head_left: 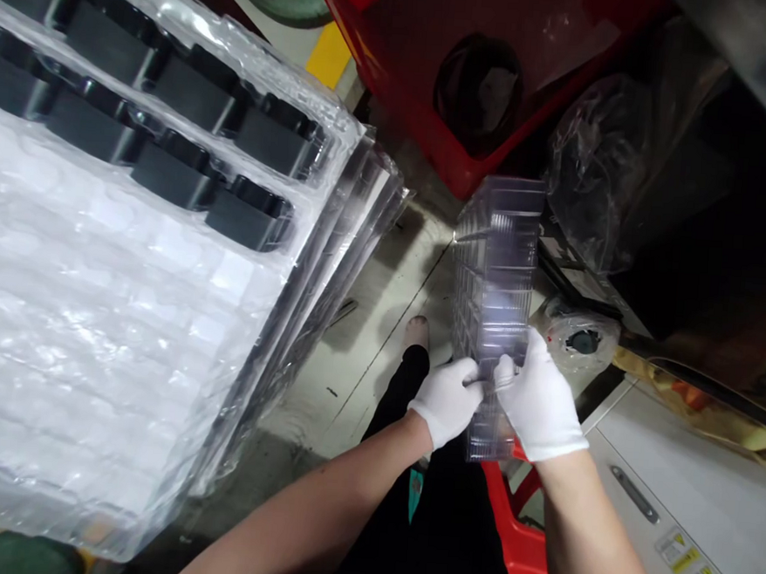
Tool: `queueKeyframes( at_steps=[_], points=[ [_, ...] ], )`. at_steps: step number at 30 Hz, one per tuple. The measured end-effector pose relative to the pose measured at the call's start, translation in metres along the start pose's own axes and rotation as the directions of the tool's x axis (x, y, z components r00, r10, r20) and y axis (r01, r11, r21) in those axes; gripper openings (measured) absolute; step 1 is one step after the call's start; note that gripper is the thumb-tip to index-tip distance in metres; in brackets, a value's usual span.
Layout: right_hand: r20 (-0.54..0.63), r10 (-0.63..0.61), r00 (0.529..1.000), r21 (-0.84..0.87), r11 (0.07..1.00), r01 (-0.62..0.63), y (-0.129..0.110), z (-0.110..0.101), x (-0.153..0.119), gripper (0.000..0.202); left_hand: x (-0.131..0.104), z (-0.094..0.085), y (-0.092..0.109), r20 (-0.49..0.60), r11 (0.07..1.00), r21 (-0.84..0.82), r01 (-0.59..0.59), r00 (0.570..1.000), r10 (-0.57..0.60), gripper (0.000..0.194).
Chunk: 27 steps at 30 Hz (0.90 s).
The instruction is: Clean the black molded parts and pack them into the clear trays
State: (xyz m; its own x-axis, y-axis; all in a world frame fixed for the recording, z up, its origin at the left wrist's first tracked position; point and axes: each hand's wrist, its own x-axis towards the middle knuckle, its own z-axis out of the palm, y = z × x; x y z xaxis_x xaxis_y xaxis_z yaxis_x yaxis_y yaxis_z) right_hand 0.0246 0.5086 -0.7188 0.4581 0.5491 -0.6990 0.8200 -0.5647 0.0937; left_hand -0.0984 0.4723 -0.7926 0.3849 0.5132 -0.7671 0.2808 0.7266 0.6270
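Observation:
A stack of clear plastic trays (pixel 498 278) stands on edge above my lap, slightly blurred. White gloves cover both hands. On its left side, my left hand (pixel 447 398) has its fingers curled against the edges. From the right, my right hand (pixel 538 398) pinches the same stack, with the thumb near the left hand's fingers. Over on the left lies a pile of clear trays (pixel 119 304), whose top one carries two rows of black parts (pixel 187 90) along its upper edge.
A red bin (pixel 457 165) is at the top centre, with clear plastic bags (pixel 598 162) to its right. A wrapped roll (pixel 580 336) sits beside a light grey cabinet (pixel 691 466). Below my hands is a red stool (pixel 522 550).

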Motion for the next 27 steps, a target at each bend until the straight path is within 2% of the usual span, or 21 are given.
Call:
queueKeyframes(
  at_steps=[2,6,14,20,27],
  points=[
    [-0.024,-0.015,1.0,0.014,1.0,0.015,-0.002,-0.003,-0.001,0.051,0.001,0.0,0.0,0.001,1.0,0.012,-0.005,1.0,0.005,0.018],
    [0.015,0.011,1.0,-0.037,0.999,-0.01,-0.006,-0.005,0.0,0.052,0.0,0.0,0.0,0.004,1.0,0.029,-0.007,1.0,0.007,0.017],
    [-0.029,0.068,0.997,-0.005,0.998,-0.068,-0.009,0.011,0.003,0.059,0.0,0.001,-0.001,-0.012,0.997,0.066,-0.048,0.999,0.049,0.022],
    [-0.008,0.128,0.992,-0.012,0.992,-0.128,-0.013,0.004,0.003,0.041,0.002,0.005,0.002,-0.029,0.992,0.104,-0.071,0.997,0.074,0.023],
    [0.024,0.072,0.997,-0.027,0.997,-0.072,-0.006,-0.001,0.002,0.031,0.004,0.005,0.002,-0.039,0.99,0.135,-0.039,0.998,0.045,0.019]
  ],
)
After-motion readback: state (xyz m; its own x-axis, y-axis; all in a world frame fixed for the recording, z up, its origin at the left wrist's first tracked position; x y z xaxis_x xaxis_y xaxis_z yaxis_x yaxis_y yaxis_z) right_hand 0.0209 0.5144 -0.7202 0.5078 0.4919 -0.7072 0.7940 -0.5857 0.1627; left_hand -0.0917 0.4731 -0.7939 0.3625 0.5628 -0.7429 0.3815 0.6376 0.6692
